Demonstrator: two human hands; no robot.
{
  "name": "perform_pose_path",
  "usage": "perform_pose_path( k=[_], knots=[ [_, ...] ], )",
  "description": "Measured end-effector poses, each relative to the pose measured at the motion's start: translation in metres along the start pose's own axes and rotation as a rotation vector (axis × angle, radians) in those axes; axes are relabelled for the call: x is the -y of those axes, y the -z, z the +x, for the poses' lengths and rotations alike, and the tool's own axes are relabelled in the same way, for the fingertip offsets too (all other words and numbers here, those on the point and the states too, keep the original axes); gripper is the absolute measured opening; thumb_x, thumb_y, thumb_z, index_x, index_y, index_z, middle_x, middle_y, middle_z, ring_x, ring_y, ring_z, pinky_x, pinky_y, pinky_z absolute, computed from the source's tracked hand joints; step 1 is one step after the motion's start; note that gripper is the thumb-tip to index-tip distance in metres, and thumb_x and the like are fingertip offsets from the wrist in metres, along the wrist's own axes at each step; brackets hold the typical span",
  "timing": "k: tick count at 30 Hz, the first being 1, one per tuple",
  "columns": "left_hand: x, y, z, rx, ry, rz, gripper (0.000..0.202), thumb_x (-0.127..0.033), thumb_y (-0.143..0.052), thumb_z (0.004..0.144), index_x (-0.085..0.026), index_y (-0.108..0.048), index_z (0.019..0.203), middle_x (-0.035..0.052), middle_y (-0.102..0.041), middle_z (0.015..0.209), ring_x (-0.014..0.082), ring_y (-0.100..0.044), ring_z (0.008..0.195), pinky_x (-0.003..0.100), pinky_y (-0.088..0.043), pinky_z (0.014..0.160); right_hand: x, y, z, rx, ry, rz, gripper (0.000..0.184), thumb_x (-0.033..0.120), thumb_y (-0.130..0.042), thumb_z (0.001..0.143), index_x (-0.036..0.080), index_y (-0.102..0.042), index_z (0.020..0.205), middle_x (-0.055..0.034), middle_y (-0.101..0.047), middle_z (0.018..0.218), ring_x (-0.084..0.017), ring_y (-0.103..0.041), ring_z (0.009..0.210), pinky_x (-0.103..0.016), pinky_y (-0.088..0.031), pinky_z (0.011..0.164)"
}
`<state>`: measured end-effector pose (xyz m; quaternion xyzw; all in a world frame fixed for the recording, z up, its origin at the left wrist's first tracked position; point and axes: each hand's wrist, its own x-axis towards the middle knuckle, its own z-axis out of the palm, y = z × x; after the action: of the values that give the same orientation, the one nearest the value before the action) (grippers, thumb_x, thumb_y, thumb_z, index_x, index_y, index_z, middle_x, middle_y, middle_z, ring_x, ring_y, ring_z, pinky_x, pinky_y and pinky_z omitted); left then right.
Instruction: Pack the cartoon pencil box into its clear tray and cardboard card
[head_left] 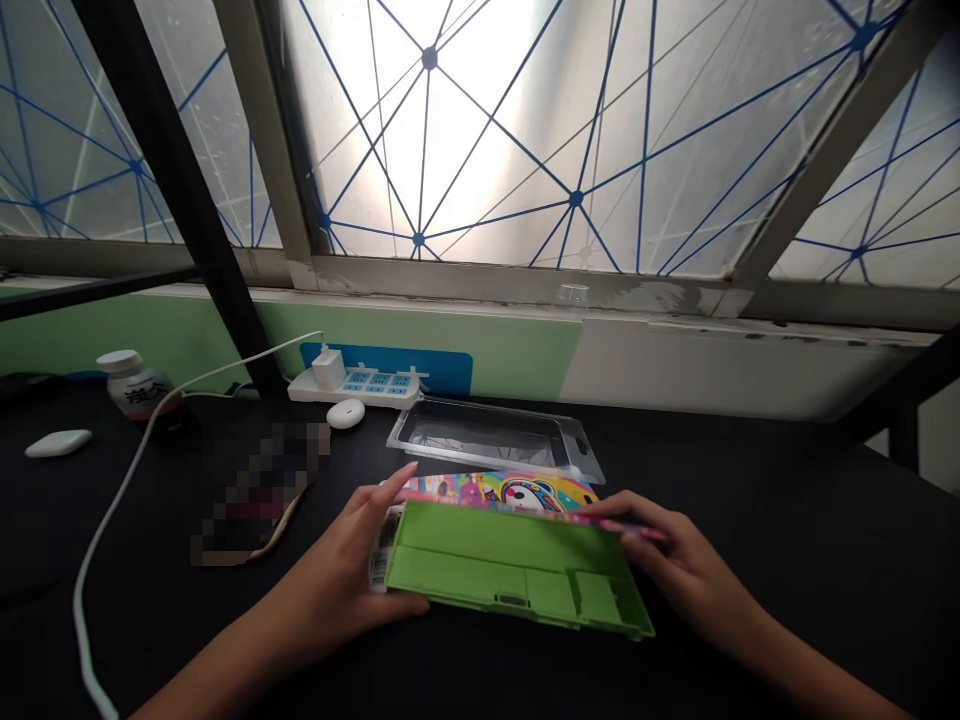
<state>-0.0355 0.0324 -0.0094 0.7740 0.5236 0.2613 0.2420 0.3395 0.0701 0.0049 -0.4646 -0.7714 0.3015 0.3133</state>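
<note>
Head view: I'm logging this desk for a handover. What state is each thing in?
green case: open, compartments empty, held at both ends by left hand and right hand.
clear plastic tray: empty, lying flat.
charger: plugged into power strip.
bottle: upright, capped.

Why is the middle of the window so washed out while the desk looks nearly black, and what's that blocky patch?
Head view: daylight through the frosted window blows out its centre, leaving the black table dim and backlit; the green pencil case between left hand and right hand reads clearly; the blocky patch is a pixel mosaic, not lens blur.
</note>
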Motion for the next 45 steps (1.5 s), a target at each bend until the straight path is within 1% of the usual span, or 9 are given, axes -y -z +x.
perform_pose_path(
  k=[4,8,13,19,24,30,34,37,45],
  knots=[
    [0.000,-0.001,-0.001,0.016,0.016,0.005,0.120,-0.037,-0.083,0.075,-0.042,0.002,0.158,0.0091,-0.044,0.152,0.0364,-0.041,0.141,0.056,-0.040,0.111,0.000,-0.004,0.015,-0.129,-0.220,0.182,0.051,0.062,-0.046,0.096,0.020,-0.071,0.083,-0.0037,-0.067,0.074,-0.020,-0.062,0.066,-0.029,-0.052,0.058],
    [0.002,-0.001,-0.002,0.006,0.040,0.014,0.117,-0.043,-0.083,0.074,-0.040,-0.004,0.159,0.0089,-0.047,0.151,0.0372,-0.042,0.140,0.055,-0.042,0.109,-0.004,-0.002,0.010,-0.137,-0.195,0.154,0.050,0.062,-0.046,0.096,0.021,-0.073,0.085,-0.0045,-0.067,0.077,-0.021,-0.062,0.069,-0.030,-0.053,0.061],
    [0.003,0.001,0.004,-0.006,0.041,0.036,0.082,-0.053,-0.079,0.076,-0.035,-0.043,0.148,0.0089,-0.051,0.146,0.0360,-0.049,0.133,0.051,-0.044,0.109,-0.014,0.010,-0.009,0.052,0.101,-0.040,0.058,0.069,-0.043,0.094,0.028,-0.068,0.125,-0.0127,-0.065,0.124,-0.033,-0.062,0.113,-0.046,-0.053,0.096],
    [0.002,0.004,0.009,-0.001,-0.004,0.018,0.065,-0.057,-0.066,0.086,-0.034,-0.048,0.144,0.0077,-0.051,0.146,0.0321,-0.050,0.131,0.047,-0.042,0.110,-0.016,0.005,-0.020,0.134,0.181,-0.281,0.079,0.058,-0.080,0.073,0.036,-0.052,0.143,-0.0105,-0.052,0.146,-0.037,-0.049,0.133,-0.050,-0.044,0.108],
    [-0.001,0.005,0.011,0.026,-0.038,0.018,0.051,-0.058,-0.061,0.090,-0.033,-0.057,0.135,0.0061,-0.047,0.152,0.0341,-0.042,0.137,0.050,-0.039,0.112,-0.009,0.000,-0.018,0.021,-0.006,-0.128,0.051,0.055,-0.065,0.087,0.029,-0.059,0.130,-0.0111,-0.068,0.124,-0.033,-0.065,0.112,-0.045,-0.056,0.091],
    [-0.009,0.004,0.016,0.049,-0.021,0.047,0.033,-0.046,-0.050,0.099,-0.023,-0.057,0.076,0.0080,-0.064,0.127,0.0307,-0.053,0.125,0.044,-0.049,0.099,-0.007,0.000,-0.009,0.096,-0.310,0.118,0.045,0.060,-0.049,0.095,0.028,-0.049,0.127,-0.0079,-0.074,0.110,-0.030,-0.074,0.088,-0.039,-0.061,0.071],
    [-0.005,0.001,0.012,-0.022,0.055,-0.025,0.025,-0.048,-0.058,0.095,-0.027,-0.055,0.108,0.0077,-0.056,0.142,0.0303,-0.053,0.130,0.045,-0.049,0.102,-0.007,0.003,0.001,0.039,-0.248,-0.138,0.040,0.058,-0.048,0.095,0.027,-0.060,0.117,-0.0065,-0.073,0.106,-0.028,-0.071,0.087,-0.038,-0.059,0.072],
    [-0.001,0.000,0.007,-0.017,0.022,0.000,0.053,-0.047,-0.059,0.095,-0.034,-0.039,0.143,0.0060,-0.045,0.152,0.0292,-0.049,0.135,0.045,-0.043,0.111,-0.007,0.005,0.007,-0.044,-0.066,-0.370,0.034,0.052,-0.048,0.097,0.026,-0.066,0.110,-0.0087,-0.070,0.108,-0.028,-0.067,0.096,-0.041,-0.056,0.080],
    [-0.002,-0.003,0.004,-0.048,0.012,-0.034,0.088,-0.041,-0.077,0.079,-0.036,-0.029,0.153,0.0086,-0.052,0.143,0.0335,-0.051,0.132,0.050,-0.043,0.109,0.017,0.000,0.016,0.010,0.252,-0.680,0.028,0.041,-0.048,0.102,0.023,-0.065,0.115,-0.0098,-0.071,0.109,-0.026,-0.064,0.095,-0.041,-0.047,0.079]
  ],
)
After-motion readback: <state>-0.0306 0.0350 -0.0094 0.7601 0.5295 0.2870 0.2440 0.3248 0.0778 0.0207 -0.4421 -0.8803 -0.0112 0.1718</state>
